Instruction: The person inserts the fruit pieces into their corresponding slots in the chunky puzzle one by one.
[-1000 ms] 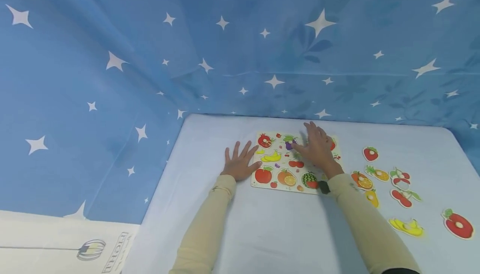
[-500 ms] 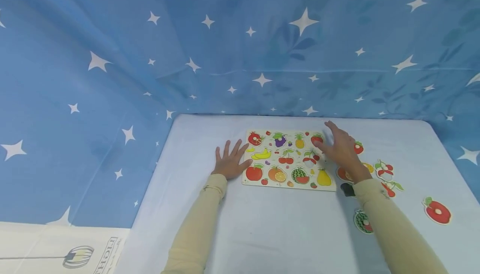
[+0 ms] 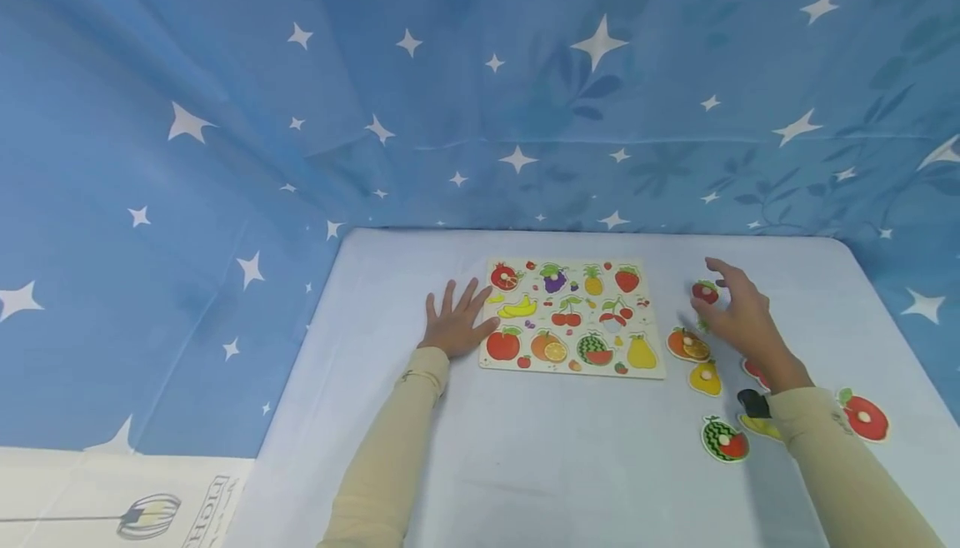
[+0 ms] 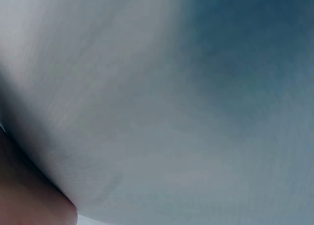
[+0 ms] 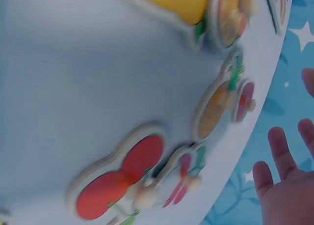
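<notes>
My left hand [image 3: 453,323] rests with spread fingers at the left edge of a fruit puzzle board [image 3: 577,354]. A grape piece [image 3: 552,279] with a knob sits in the board's top row. My right hand [image 3: 744,323] is right of the board, thumb and fingers apart around a strawberry piece [image 3: 705,291], holding nothing. In the right wrist view the fingers of the right hand [image 5: 289,195] are spread, with a cherry piece [image 5: 120,173] and a pineapple piece [image 5: 213,109] lying near. The left wrist view is mostly blurred pale cloth.
Right of the board lie an orange piece [image 3: 687,345], a pear piece [image 3: 705,377], a watermelon piece [image 3: 724,440], a partly hidden banana piece [image 3: 761,425] and an apple piece [image 3: 866,417]. A blue star-patterned curtain [image 3: 450,115] stands behind the table.
My right hand has left the grape spot on the board and moved right to the strawberry piece. The left hand stays on the board's edge. The head view has shifted slightly.
</notes>
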A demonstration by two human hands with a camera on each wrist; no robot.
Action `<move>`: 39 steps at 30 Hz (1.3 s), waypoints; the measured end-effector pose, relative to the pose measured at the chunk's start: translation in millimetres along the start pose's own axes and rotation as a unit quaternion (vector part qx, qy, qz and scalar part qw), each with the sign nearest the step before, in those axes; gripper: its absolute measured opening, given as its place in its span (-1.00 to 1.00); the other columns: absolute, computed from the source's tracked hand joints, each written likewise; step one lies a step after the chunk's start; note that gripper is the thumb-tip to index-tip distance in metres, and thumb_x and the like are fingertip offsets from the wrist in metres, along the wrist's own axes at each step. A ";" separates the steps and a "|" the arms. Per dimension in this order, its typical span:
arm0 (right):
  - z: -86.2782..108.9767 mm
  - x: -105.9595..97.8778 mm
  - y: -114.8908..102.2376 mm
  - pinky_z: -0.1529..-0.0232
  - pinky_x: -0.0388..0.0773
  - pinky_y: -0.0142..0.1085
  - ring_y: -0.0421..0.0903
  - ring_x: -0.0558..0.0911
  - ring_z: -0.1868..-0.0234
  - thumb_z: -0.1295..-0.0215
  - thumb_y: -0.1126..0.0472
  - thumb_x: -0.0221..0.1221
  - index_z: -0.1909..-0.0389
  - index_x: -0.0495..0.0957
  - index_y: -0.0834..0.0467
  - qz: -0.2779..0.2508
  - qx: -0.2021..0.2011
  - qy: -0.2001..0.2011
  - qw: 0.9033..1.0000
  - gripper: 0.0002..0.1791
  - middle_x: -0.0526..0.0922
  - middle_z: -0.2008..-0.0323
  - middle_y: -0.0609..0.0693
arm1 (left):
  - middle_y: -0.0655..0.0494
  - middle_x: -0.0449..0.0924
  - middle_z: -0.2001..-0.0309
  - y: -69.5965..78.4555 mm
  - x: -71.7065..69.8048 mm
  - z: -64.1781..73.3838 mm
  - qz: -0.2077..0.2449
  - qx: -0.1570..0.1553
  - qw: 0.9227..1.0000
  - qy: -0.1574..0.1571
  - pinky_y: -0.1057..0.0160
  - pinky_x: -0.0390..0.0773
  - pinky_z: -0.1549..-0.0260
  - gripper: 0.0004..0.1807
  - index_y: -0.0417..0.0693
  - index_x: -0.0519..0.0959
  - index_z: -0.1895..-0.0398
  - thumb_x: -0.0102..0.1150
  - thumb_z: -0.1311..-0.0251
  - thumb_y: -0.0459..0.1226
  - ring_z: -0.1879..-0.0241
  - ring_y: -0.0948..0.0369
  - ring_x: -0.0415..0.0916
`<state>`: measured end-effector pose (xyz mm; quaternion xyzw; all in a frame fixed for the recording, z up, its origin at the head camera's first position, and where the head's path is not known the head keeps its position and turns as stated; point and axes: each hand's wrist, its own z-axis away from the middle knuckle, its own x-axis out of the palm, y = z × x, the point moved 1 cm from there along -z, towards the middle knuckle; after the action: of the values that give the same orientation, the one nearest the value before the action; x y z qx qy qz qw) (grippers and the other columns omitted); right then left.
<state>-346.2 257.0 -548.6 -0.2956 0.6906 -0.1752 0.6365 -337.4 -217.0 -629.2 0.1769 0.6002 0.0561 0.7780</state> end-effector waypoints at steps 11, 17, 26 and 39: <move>26.4 -7.3 24.2 -0.15 0.42 0.50 0.51 0.45 -0.25 -0.45 0.47 0.23 -0.65 0.08 0.34 -0.001 0.028 -0.030 0.999 -0.17 0.43 -0.29 0.49 | 0.25 -0.35 -0.77 -4.7 4.5 -0.8 0.014 0.011 1.000 0.017 -0.38 -0.55 -0.50 -0.11 0.46 -0.07 -0.78 -0.20 -0.48 0.42 -0.70 -0.07 -0.57; 33.1 -8.0 27.2 -0.05 0.56 0.37 0.44 0.52 -0.14 -0.44 0.42 0.30 -0.60 0.16 0.35 0.011 0.046 -0.039 0.998 -0.20 0.52 -0.15 0.43 | 0.25 -0.33 -0.77 -6.2 4.4 -1.8 0.012 0.014 0.999 0.028 -0.38 -0.54 -0.50 -0.12 0.45 -0.05 -0.78 -0.20 -0.49 0.42 -0.70 -0.07 -0.56; 35.0 -3.5 32.5 -0.08 0.52 0.35 0.37 0.58 -0.04 -0.41 0.51 0.25 -0.52 0.25 0.41 0.024 0.046 -0.058 0.997 -0.30 0.58 -0.07 0.42 | 0.26 -0.34 -0.77 -3.3 4.8 -2.1 0.022 0.015 0.999 0.020 -0.37 -0.55 -0.50 -0.11 0.45 -0.05 -0.78 -0.18 -0.49 0.41 -0.70 -0.06 -0.57; 29.2 2.9 29.6 -0.13 0.52 0.39 0.36 0.57 0.01 -0.45 0.45 0.22 -0.51 0.22 0.44 0.030 0.062 -0.059 0.996 -0.33 0.58 -0.01 0.47 | 0.26 -0.34 -0.77 -4.7 4.2 -2.3 0.014 0.017 1.000 0.019 -0.37 -0.54 -0.50 -0.10 0.44 -0.07 -0.78 -0.21 -0.48 0.42 -0.70 -0.06 -0.58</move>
<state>-323.1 281.7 -572.9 -0.2447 0.6484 -0.1805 0.6980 -339.1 -219.7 -635.1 0.1972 0.6131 0.0604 0.7626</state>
